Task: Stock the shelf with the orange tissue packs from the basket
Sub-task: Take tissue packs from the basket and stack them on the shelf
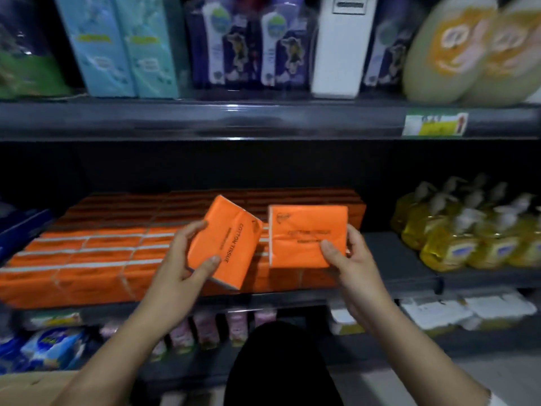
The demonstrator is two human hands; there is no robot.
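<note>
i hold two flat orange plastic-wrapped tissue packs: my left grip curls round the tilted pack, my right grip round the level pack, before the dark metal shelf

Left hand grips left pack, right hand right pack (thumbs in front).

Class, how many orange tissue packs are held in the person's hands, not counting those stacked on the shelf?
2. A tilted pack in the left hand, a second pack in the right hand, both over the shelf stack. None looks hidden.
</note>
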